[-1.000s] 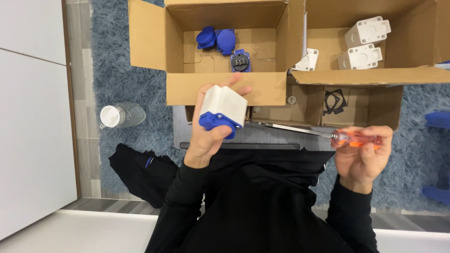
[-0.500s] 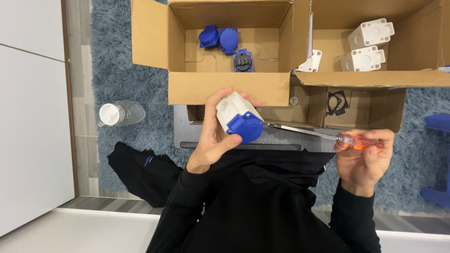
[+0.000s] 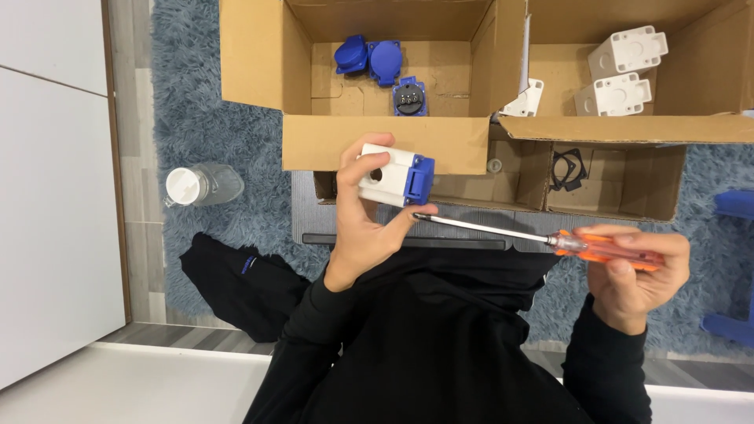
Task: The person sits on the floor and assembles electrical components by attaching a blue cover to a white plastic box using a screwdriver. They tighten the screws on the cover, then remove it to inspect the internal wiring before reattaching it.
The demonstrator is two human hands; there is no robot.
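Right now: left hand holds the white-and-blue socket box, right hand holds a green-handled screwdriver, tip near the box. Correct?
Not quite. The screwdriver in the right hand has an orange handle, not green, as the head view shows. The left hand does hold the socket box.

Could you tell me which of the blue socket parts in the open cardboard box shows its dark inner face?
The blue socket part nearest the box's front wall; the other two show plain blue covers.

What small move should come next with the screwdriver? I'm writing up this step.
Probably bring the screwdriver tip up to the blue face of the white socket box. The left hand holds the box, and the right hand holds the orange handle, with the tip just below the box, not yet touching.
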